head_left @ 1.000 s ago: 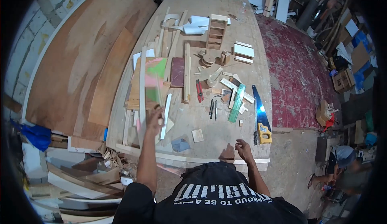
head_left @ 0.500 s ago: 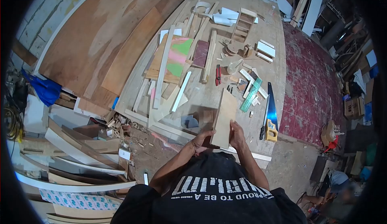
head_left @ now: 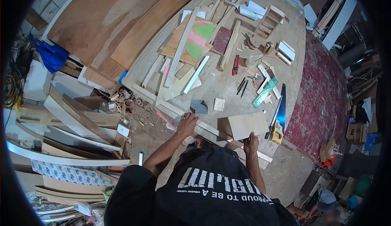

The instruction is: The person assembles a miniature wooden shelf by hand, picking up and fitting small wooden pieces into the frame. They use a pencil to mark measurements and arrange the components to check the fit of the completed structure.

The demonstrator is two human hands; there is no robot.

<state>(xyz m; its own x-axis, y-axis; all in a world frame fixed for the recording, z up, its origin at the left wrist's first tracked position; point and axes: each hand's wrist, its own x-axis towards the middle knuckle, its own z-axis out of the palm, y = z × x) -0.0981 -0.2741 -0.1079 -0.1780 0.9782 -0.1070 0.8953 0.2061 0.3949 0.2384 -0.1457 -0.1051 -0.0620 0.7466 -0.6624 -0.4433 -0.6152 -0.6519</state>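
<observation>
Left hand [head_left: 187,124] palm down, right hand [head_left: 251,143] gripping — forearms [head_left: 165,150] apart

The right fingers [head_left: 253,136] hold a pale board [head_left: 249,125] — left fingers [head_left: 190,116] at a long wooden strip [head_left: 209,128].

Blue sheeting [head_left: 51,56] left; scuffed red floor [head_left: 321,95] right.

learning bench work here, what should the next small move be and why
Probably bring the left hand across to steady the pale board: only the right hand holds it, by its near edge, while the left hand is apart from it, at the near edge of the table.
</observation>
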